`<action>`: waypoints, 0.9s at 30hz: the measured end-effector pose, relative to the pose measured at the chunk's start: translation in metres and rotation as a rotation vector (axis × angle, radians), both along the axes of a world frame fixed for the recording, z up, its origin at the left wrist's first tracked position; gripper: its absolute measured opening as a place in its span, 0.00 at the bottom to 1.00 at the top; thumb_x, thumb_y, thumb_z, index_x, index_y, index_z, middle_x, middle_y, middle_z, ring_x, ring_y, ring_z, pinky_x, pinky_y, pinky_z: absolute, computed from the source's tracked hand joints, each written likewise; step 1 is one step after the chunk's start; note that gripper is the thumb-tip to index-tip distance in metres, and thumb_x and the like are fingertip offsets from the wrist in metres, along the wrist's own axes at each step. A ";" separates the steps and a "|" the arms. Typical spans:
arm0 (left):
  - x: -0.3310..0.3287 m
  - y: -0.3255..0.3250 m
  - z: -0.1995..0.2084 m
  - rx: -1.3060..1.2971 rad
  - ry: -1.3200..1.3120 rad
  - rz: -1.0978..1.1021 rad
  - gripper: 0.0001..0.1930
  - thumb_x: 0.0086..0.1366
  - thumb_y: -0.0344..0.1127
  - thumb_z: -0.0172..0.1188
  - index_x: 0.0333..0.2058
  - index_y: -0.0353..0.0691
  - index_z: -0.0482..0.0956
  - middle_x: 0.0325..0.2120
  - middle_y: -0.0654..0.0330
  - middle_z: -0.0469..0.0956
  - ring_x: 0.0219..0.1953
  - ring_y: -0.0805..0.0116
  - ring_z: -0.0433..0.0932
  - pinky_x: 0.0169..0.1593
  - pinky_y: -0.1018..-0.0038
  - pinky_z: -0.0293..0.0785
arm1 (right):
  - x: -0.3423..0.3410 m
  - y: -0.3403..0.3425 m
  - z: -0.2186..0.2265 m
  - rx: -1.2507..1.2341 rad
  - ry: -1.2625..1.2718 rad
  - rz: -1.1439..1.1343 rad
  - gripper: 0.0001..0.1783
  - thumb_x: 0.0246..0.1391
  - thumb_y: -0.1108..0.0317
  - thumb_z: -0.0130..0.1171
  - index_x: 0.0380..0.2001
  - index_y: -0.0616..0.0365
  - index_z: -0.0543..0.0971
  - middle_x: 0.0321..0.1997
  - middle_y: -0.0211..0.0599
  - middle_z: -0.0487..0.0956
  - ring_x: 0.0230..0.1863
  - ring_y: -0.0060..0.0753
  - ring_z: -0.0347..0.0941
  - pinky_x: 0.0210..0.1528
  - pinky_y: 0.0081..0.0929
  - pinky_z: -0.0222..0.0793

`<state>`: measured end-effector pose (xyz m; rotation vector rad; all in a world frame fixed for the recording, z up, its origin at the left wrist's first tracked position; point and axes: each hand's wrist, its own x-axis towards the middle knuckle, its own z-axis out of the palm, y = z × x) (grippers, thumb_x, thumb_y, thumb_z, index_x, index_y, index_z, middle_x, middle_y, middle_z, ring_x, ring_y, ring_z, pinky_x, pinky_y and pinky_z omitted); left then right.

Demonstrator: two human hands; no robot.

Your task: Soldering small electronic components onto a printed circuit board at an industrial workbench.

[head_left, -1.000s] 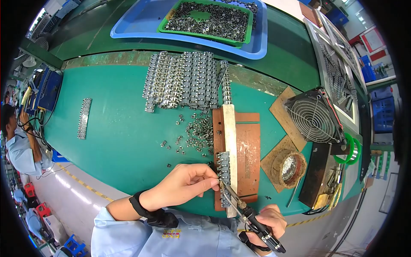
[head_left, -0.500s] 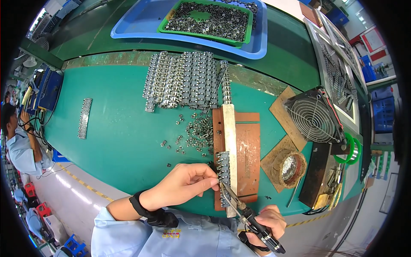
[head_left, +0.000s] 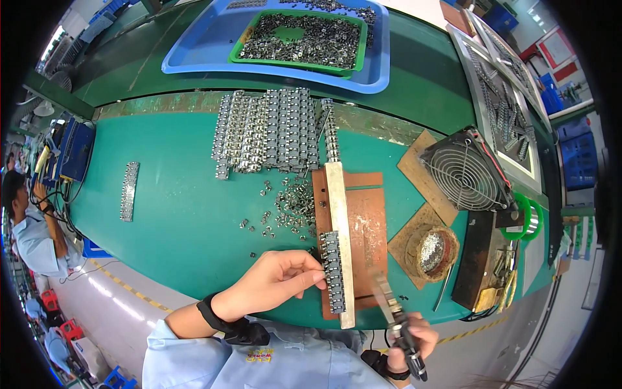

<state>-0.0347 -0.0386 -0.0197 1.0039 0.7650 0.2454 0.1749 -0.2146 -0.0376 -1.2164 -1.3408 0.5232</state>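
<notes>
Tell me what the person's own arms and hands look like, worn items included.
Both hands are gloveless. The left hand has a black band around its wrist and a light blue sleeve farther up; the right hand has a black wristband.

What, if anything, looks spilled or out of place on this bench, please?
Loose metal pieces are scattered, perhaps deliberately, on the green mat beyond the left hand, while similar-looking parts lie in a green tray. A lone strip also lies apart, left of the stacked strips.
</notes>
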 end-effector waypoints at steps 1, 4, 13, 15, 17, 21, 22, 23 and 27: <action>0.000 -0.001 -0.001 0.003 -0.001 0.004 0.08 0.62 0.33 0.50 0.33 0.34 0.73 0.27 0.65 0.76 0.28 0.84 0.71 0.27 0.85 0.66 | -0.005 -0.007 -0.005 0.010 0.033 -0.194 0.26 0.32 0.64 0.67 0.36 0.59 0.67 0.23 0.37 0.70 0.20 0.29 0.65 0.27 0.26 0.62; 0.001 -0.001 0.003 0.007 0.007 0.005 0.07 0.62 0.32 0.50 0.33 0.34 0.73 0.27 0.64 0.76 0.27 0.83 0.70 0.28 0.84 0.66 | -0.014 -0.018 -0.011 0.031 0.102 -0.583 0.28 0.37 0.60 0.64 0.38 0.57 0.62 0.28 0.35 0.65 0.25 0.26 0.62 0.30 0.21 0.60; -0.001 0.001 0.008 0.034 0.051 0.009 0.07 0.61 0.31 0.50 0.33 0.33 0.73 0.27 0.63 0.76 0.26 0.83 0.70 0.28 0.84 0.66 | -0.016 -0.003 -0.001 -0.194 0.304 -0.558 0.25 0.37 0.64 0.63 0.37 0.56 0.61 0.32 0.33 0.62 0.29 0.24 0.61 0.28 0.18 0.60; -0.010 0.000 0.014 0.047 0.066 0.010 0.07 0.61 0.31 0.51 0.33 0.33 0.73 0.27 0.64 0.76 0.27 0.83 0.71 0.28 0.85 0.66 | -0.017 0.001 -0.003 -0.253 0.466 -0.421 0.26 0.36 0.63 0.65 0.36 0.57 0.62 0.32 0.33 0.63 0.28 0.23 0.61 0.26 0.16 0.59; -0.023 0.001 0.020 0.425 0.371 0.130 0.07 0.60 0.31 0.52 0.33 0.32 0.73 0.24 0.63 0.76 0.25 0.82 0.70 0.28 0.84 0.66 | -0.012 0.001 -0.008 -0.236 0.444 -0.441 0.26 0.36 0.62 0.65 0.36 0.57 0.62 0.31 0.33 0.63 0.28 0.23 0.61 0.26 0.16 0.59; -0.057 -0.002 0.023 0.663 0.594 0.470 0.06 0.56 0.28 0.55 0.32 0.34 0.73 0.24 0.61 0.74 0.24 0.79 0.70 0.27 0.82 0.66 | -0.010 -0.004 -0.017 -0.189 0.410 -0.410 0.27 0.36 0.61 0.66 0.36 0.56 0.63 0.30 0.33 0.63 0.26 0.22 0.61 0.25 0.14 0.58; -0.059 -0.001 0.020 0.795 0.644 0.479 0.06 0.55 0.27 0.56 0.32 0.34 0.73 0.25 0.61 0.73 0.23 0.78 0.70 0.27 0.82 0.66 | -0.011 -0.004 -0.020 -0.177 0.403 -0.402 0.27 0.36 0.60 0.66 0.36 0.56 0.63 0.29 0.33 0.64 0.26 0.22 0.61 0.24 0.14 0.58; -0.060 -0.002 0.016 0.924 0.693 0.485 0.07 0.53 0.27 0.57 0.32 0.35 0.73 0.25 0.61 0.72 0.23 0.76 0.70 0.27 0.81 0.65 | -0.010 -0.005 -0.023 -0.166 0.395 -0.395 0.27 0.36 0.60 0.66 0.36 0.56 0.63 0.29 0.33 0.64 0.26 0.22 0.61 0.24 0.14 0.57; -0.053 -0.011 0.013 1.047 0.697 0.365 0.09 0.48 0.24 0.60 0.31 0.35 0.73 0.27 0.60 0.70 0.24 0.73 0.69 0.27 0.79 0.66 | -0.011 -0.006 -0.031 -0.117 0.343 -0.372 0.28 0.35 0.58 0.67 0.36 0.56 0.63 0.27 0.33 0.64 0.25 0.21 0.61 0.23 0.12 0.56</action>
